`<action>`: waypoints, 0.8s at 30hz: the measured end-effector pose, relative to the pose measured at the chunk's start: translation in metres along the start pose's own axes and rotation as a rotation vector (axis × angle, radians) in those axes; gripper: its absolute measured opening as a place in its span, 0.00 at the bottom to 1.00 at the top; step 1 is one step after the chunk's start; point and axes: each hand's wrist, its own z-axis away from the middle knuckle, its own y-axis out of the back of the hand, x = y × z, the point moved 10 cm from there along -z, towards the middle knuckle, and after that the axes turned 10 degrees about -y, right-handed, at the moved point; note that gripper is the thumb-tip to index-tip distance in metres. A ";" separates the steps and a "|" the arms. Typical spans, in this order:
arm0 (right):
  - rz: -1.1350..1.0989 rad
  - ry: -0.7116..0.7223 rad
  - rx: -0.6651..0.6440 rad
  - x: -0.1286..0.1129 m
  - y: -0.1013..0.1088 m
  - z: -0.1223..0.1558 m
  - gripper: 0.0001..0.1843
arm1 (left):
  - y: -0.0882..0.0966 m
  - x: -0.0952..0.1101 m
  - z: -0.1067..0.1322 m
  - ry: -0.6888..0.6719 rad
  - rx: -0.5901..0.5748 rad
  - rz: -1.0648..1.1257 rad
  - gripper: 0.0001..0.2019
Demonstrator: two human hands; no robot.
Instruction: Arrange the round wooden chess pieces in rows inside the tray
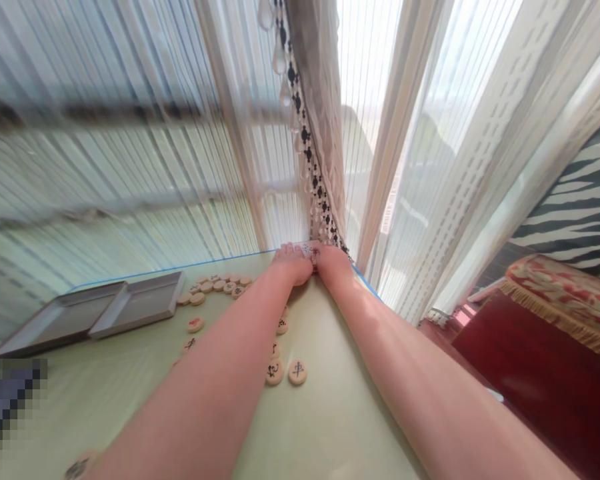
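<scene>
My left hand and my right hand reach to the far corner of the table, close together. Between them shows a small white thing with dark marks, mostly covered by the fingers, which seem closed on it from both sides. Round wooden Chinese chess pieces lie in a curved cluster left of my left hand. A piece with a black character rests nearer to me, beside my left forearm. Farther left is one with a red character. My left forearm hides part of the spread of pieces.
Two shallow grey trays lie side by side at the table's left. The pale green table has a blue edge line. Sheer curtains and a beaded tassel trim hang behind the corner. A red-covered seat stands at right.
</scene>
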 end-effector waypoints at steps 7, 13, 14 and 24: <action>0.008 0.039 0.013 -0.007 0.004 0.002 0.17 | 0.001 -0.003 -0.013 0.011 0.008 0.028 0.32; -0.004 0.046 0.016 -0.005 0.001 -0.001 0.18 | 0.001 0.001 -0.015 -0.023 0.002 0.042 0.31; 0.001 0.048 0.016 -0.004 0.001 -0.002 0.18 | 0.001 0.002 -0.015 -0.036 0.004 0.043 0.31; 0.049 0.100 0.051 -0.008 0.002 -0.001 0.17 | 0.001 -0.008 -0.020 0.005 0.066 0.160 0.30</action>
